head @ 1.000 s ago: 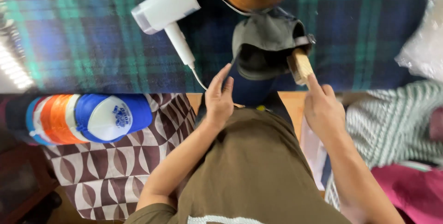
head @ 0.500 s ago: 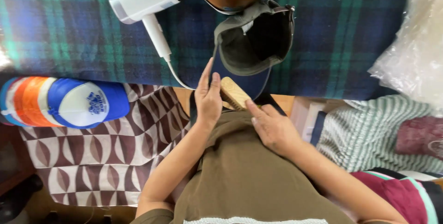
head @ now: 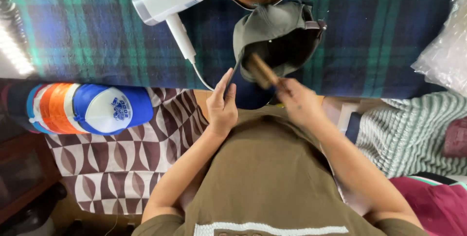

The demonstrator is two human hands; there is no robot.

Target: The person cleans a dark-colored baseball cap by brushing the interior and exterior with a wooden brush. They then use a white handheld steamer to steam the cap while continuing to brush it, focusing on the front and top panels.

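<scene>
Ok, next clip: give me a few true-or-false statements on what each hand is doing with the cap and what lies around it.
1. The right hand holds a wooden-handled tool at the grey cap. True.
2. The left hand grips the white hair dryer. False: it holds the cap's dark brim; the dryer lies apart.
3. The cap rests on a plaid cloth. True.
4. The stacked caps sit on the person's right. False: they are on the left.
</scene>
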